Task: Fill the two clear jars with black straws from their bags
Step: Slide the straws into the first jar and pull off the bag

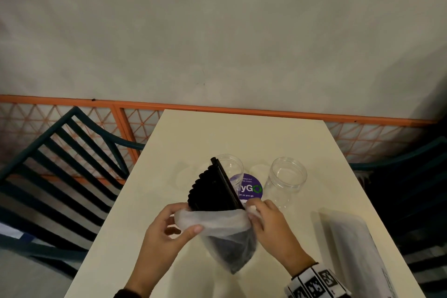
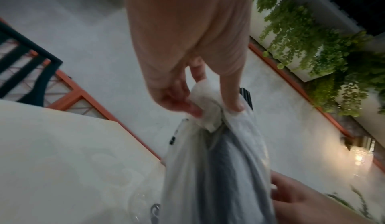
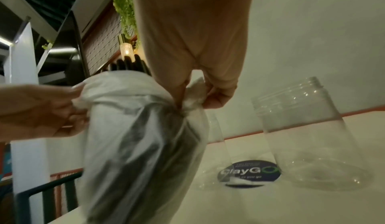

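Note:
A translucent plastic bag (image 1: 225, 237) stands upright on the table, with a bundle of black straws (image 1: 215, 189) sticking out of its rolled-down mouth. My left hand (image 1: 167, 227) pinches the bag's rim (image 2: 206, 105) on the left side. My right hand (image 1: 263, 220) pinches the rim (image 3: 193, 94) on the right. Two empty clear jars stand behind: the left jar (image 1: 232, 167) partly hidden by the straws, the right jar (image 1: 286, 180) free, also large in the right wrist view (image 3: 308, 128).
A second, flat bag of straws (image 1: 358, 251) lies at the table's right front. A round purple sticker (image 1: 249, 187) sits between the jars. Dark slatted chairs (image 1: 60, 172) flank the cream table (image 1: 242, 133); an orange railing (image 1: 242, 109) runs behind.

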Available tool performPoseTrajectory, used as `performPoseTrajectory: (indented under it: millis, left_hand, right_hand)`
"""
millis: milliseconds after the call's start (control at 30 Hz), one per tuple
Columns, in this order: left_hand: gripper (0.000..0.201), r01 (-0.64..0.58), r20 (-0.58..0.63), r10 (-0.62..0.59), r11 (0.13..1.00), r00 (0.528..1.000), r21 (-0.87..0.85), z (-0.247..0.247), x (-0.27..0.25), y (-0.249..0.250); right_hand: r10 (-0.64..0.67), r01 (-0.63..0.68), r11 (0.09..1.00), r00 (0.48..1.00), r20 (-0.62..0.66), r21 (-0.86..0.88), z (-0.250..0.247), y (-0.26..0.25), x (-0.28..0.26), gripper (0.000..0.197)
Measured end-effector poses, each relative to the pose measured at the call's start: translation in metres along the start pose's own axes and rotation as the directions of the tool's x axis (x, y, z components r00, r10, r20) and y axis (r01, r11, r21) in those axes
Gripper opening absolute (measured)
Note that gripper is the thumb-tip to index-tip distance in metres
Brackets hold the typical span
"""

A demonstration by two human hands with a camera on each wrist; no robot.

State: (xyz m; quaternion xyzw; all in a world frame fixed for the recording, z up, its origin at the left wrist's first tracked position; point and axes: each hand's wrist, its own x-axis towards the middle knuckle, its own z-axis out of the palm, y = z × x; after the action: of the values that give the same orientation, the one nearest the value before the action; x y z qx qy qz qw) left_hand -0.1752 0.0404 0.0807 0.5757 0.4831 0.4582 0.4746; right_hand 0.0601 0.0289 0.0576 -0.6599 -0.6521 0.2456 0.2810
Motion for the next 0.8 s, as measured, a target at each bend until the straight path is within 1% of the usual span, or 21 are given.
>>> performPoseTrajectory:
  millis: [33,100,133,167,200,233,267,300,333,367,400,467,533,567,600,633,667,700,733,767,800]
  left_hand:
    - [0.039,-0.02,-0.03,0.021,0.999,0.999,0.032,0.004,0.0,0.0]
    - [0.039,-0.037,-0.075,0.039,0.999,0.996,0.031,0.013,0.0,-0.003]
    - [0.039,-0.036,-0.088,0.039,0.999,0.995,0.037,0.017,0.0,-0.006]
    - [0.04,-0.035,-0.099,0.04,0.998,0.994,0.048,0.019,0.0,-0.008]
    - [0.039,-0.036,-0.113,0.042,0.998,0.993,0.057,0.021,-0.001,-0.01]
    - [0.038,-0.041,-0.121,0.049,0.997,0.991,0.062,0.023,-0.002,-0.011]
    - [0.038,-0.045,-0.13,0.055,0.996,0.99,0.073,0.025,-0.002,-0.011]
    - [0.039,-0.053,-0.145,0.065,0.995,0.987,0.086,0.026,-0.002,-0.012]
    - [0.039,-0.058,-0.172,0.074,0.993,0.982,0.101,0.026,-0.002,-0.012]
    - [0.039,-0.058,-0.199,0.08,0.992,0.977,0.114,0.026,-0.002,-0.013]
    - [0.041,-0.056,-0.22,0.082,0.991,0.972,0.123,0.027,-0.001,-0.013]
    - [0.047,-0.063,-0.217,0.099,0.984,0.971,0.166,0.03,-0.001,-0.014]
    - [0.046,-0.073,-0.185,0.115,0.972,0.976,0.223,0.034,-0.002,-0.014]
    - [0.042,-0.071,-0.181,0.113,0.973,0.977,0.222,0.034,-0.003,-0.013]
    - [0.036,-0.061,-0.193,0.101,0.977,0.976,0.203,0.035,-0.003,-0.011]
    - [0.031,-0.045,-0.209,0.082,0.983,0.974,0.179,0.034,-0.001,-0.01]
    - [0.03,-0.023,-0.223,0.06,0.986,0.973,0.164,0.032,0.001,-0.011]
    - [0.033,-0.003,-0.229,0.041,0.986,0.973,0.165,0.029,0.003,-0.014]
    - [0.04,0.016,-0.23,0.025,0.985,0.973,0.174,0.027,0.005,-0.017]
    - [0.044,0.035,-0.23,0.008,0.983,0.973,0.182,0.026,0.006,-0.02]
    - [0.044,0.052,-0.23,-0.007,0.981,0.973,0.188,0.026,0.006,-0.021]
  right_hand:
    - [0.036,-0.036,0.999,0.999,-0.029,0.013,0.004,-0.002,-0.002,0.027]
    - [0.077,-0.077,0.997,0.994,-0.072,-0.003,0.012,-0.005,-0.005,0.016]
    - [0.096,-0.098,0.995,0.993,-0.066,-0.026,0.015,-0.005,-0.006,0.01]
    - [0.129,-0.13,0.991,0.991,-0.048,-0.03,0.016,-0.004,-0.007,0.01]
    - [0.174,-0.174,0.985,0.985,-0.011,-0.001,0.017,-0.002,-0.008,0.016]
    - [0.218,-0.221,0.973,0.975,0.04,0.067,0.016,0.0,-0.01,0.02]
    - [0.257,-0.273,0.944,0.96,0.107,0.184,0.015,0.001,-0.011,0.017]
    - [0.269,-0.32,0.889,0.944,0.191,0.328,0.014,-0.001,-0.013,0.011]
    - [0.251,-0.345,0.828,0.933,0.257,0.443,0.013,-0.003,-0.015,0.011]
    - [0.213,-0.327,0.801,0.938,0.272,0.501,0.014,-0.003,-0.017,0.017]
    - [0.17,-0.277,0.813,0.954,0.245,0.512,0.015,-0.002,-0.018,0.018]
    - [0.124,-0.168,0.851,0.985,0.121,0.497,0.017,-0.001,-0.016,0.015]
    - [0.121,-0.117,0.867,0.992,0.022,0.484,0.019,0.0,-0.013,0.015]
    - [0.129,-0.119,0.853,0.991,0.015,0.507,0.019,-0.002,-0.013,0.011]
    - [0.115,-0.117,0.822,0.993,0.04,0.557,0.019,-0.002,-0.013,0.012]
    - [0.077,-0.114,0.781,0.993,0.086,0.614,0.018,-0.004,-0.015,0.023]
    - [0.019,-0.119,0.738,0.987,0.157,0.665,0.017,-0.005,-0.018,0.041]
    - [-0.044,-0.127,0.722,0.973,0.229,0.68,0.015,-0.005,-0.02,0.061]
    - [-0.094,-0.127,0.746,0.951,0.293,0.654,0.014,-0.006,-0.023,0.08]
    - [-0.121,-0.116,0.8,0.93,0.347,0.589,0.012,-0.007,-0.024,0.096]
    - [-0.123,-0.092,0.856,0.919,0.374,0.509,0.013,-0.008,-0.025,0.106]
